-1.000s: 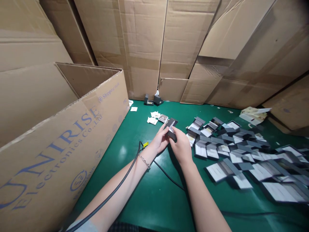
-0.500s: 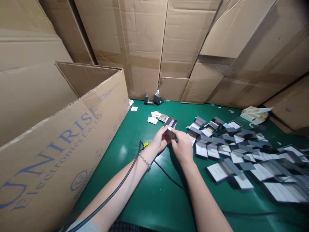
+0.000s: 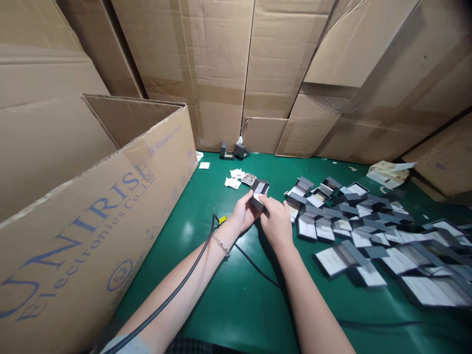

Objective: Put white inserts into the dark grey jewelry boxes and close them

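Observation:
Both hands meet above the green table on a small dark grey box with a pale lining. My left hand grips the box from the left side, a chain bracelet on its wrist. My right hand pinches the box from the right, fingers curled over its near edge. The box's lid stands partly raised. A black cable runs along my left forearm.
A spread of several flat, open grey boxes covers the table to the right. A large printed carton stands at the left. Cardboard sheets wall the back. Small white packets and two dark boxes lie near the back.
The small box has turned slightly in my hands and its lid now shows more open. Both hands stayed in nearly the same place.

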{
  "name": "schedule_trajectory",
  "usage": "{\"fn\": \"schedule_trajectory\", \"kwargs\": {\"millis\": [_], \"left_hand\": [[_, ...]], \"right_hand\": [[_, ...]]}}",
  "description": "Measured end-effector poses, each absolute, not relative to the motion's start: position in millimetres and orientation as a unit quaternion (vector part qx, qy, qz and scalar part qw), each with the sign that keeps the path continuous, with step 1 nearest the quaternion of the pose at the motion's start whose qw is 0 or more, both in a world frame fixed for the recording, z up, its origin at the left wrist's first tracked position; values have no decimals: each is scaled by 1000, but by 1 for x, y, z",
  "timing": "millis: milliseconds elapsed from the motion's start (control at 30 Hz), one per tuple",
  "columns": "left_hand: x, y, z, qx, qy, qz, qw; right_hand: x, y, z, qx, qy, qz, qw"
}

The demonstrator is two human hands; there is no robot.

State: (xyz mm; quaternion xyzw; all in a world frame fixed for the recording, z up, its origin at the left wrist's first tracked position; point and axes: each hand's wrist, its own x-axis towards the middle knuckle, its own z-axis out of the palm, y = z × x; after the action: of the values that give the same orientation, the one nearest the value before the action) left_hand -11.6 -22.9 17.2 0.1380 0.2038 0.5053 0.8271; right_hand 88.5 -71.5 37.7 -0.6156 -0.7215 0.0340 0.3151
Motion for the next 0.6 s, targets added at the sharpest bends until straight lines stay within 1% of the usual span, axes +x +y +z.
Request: {"fn": "schedule_trajectory", "kwargs": {"millis": [200, 433, 600], "left_hand": [[-11, -23, 19, 128, 220, 509, 822], [-10, -26, 27, 137, 212, 508, 824], [-8, -28, 29, 125, 222, 512, 820]], "right_hand": [[88, -73, 42, -624, -713, 41, 316], [84, -73, 38, -607, -718, 47, 339], [86, -72, 38, -598, -726, 56, 334]]}}
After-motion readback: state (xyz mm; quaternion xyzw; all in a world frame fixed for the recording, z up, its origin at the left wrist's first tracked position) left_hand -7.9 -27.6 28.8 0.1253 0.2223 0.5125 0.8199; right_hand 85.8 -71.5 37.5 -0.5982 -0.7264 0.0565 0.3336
